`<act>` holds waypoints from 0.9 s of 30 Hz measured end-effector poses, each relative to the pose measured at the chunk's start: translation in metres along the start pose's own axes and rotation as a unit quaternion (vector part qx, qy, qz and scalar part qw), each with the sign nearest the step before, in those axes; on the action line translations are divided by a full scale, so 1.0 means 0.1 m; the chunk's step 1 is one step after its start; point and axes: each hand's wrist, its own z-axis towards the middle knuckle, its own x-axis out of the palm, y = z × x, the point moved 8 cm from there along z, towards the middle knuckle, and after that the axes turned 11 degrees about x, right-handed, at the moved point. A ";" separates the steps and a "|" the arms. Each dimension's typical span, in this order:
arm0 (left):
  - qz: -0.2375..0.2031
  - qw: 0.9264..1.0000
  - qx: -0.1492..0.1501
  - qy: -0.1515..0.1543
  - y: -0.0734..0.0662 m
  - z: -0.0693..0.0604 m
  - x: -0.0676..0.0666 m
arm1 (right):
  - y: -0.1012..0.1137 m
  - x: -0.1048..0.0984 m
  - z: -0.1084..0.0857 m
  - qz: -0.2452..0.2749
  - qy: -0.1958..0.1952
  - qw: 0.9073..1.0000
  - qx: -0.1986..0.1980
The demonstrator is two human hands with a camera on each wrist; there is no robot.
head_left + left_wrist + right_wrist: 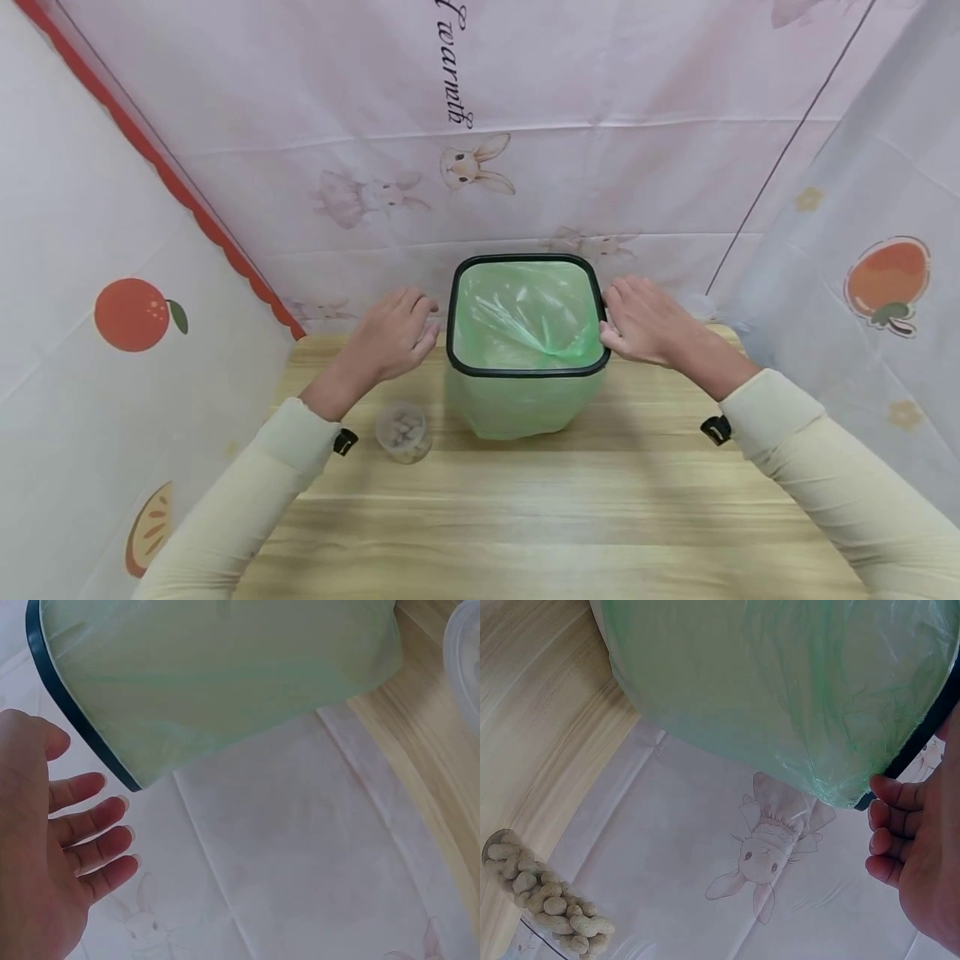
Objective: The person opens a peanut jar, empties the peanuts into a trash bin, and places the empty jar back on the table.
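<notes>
A trash bin lined with a translucent green bag (525, 404) stands on the table, its square black rim (528, 372) round the top. The bag hangs down over the outside and lies creased inside. My right hand (645, 321) pinches the rim at its right side; in the right wrist view the curled fingers (894, 825) meet the rim's edge, the thumb mostly hidden behind. My left hand (393, 329) hovers beside the left side, apart from the rim, its fingers (94, 823) loosely bent with nothing in them.
A clear round tub (405, 433) of pale pieces stands left of the bin, near my left wrist. A clear container of peanuts (551, 900) shows in the right wrist view. Printed cloth (360, 108) hangs behind and on both sides of the wooden table (525, 508).
</notes>
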 end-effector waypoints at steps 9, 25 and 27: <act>-0.036 0.999 -0.022 0.014 0.10 -0.16 0.13 | 0.01 0.00 0.01 0.002 0.002 1.000 0.001; -0.068 0.994 -0.057 0.070 0.20 -0.50 0.45 | 0.00 0.03 0.01 -0.002 -0.005 1.000 -0.004; -0.070 0.994 -0.054 0.069 0.20 -0.54 0.49 | -0.01 0.04 0.01 -0.003 -0.001 1.000 -0.001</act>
